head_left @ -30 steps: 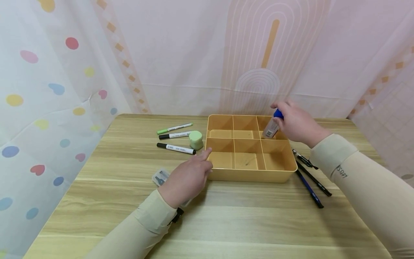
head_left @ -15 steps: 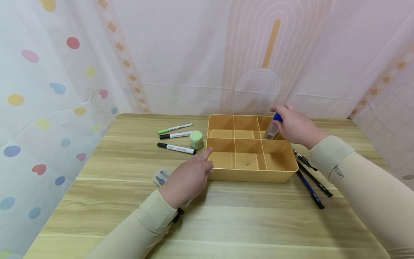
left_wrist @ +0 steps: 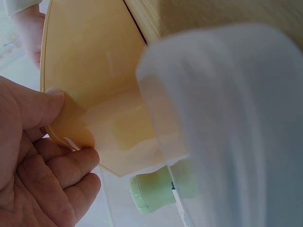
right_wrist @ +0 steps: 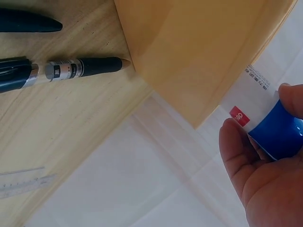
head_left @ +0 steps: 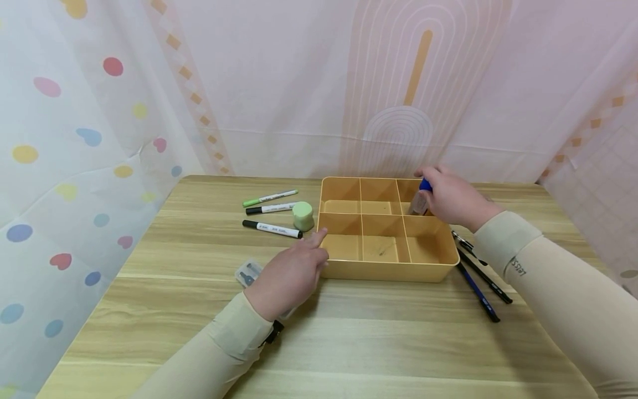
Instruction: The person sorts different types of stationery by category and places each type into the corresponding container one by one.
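Observation:
A yellow-orange organizer box (head_left: 389,271) with several compartments stands on the wooden table. My left hand (head_left: 286,277) grips its near left corner, with the thumb and fingers at the rim in the left wrist view. My right hand (head_left: 458,195) holds a white tube with a blue cap (right_wrist: 279,130), its fingers round the cap. A red "deli" label shows on the tube. In the head view the tube's lower end reaches down into the back right compartment, tilted; the right hand partly hides it.
Left of the box lie two black-capped markers (head_left: 271,228), a thin green marker (head_left: 269,198) and a light green pot-shaped thing (head_left: 302,216). A clear case (head_left: 247,272) is partly under the left hand. Several pens (head_left: 477,291) lie to the right, with a clear ruler (right_wrist: 26,182) behind.
My right hand has lowered slightly and the tube sits deeper in the back right compartment, its visible part shorter. My left hand stays at the box corner.

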`<state>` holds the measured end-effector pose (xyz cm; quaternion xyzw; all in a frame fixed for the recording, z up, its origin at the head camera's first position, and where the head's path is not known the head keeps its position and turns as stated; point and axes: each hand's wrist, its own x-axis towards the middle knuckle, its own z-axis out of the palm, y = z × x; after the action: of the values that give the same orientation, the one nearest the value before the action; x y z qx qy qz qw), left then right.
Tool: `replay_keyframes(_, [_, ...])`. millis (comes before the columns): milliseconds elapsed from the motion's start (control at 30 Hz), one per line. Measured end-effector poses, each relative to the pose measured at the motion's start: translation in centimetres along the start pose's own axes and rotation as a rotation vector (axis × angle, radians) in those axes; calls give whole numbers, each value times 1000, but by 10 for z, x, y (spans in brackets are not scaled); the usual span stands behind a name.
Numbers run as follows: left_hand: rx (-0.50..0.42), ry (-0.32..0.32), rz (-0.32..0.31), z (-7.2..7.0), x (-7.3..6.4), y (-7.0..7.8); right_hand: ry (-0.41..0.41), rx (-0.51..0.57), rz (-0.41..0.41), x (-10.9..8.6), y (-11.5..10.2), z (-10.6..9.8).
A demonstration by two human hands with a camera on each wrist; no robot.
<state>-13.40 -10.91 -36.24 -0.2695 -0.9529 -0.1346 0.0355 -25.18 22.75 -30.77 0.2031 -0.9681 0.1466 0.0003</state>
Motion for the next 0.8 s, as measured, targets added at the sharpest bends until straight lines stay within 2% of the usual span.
replay_keyframes(400, [-1, -1, 12, -1, 1, 1, 5, -8, -28, 0, 0, 0])
replay_keyframes(800, [-12, -16, -7, 0, 1, 1, -14, -19, -11, 4, -2, 2])
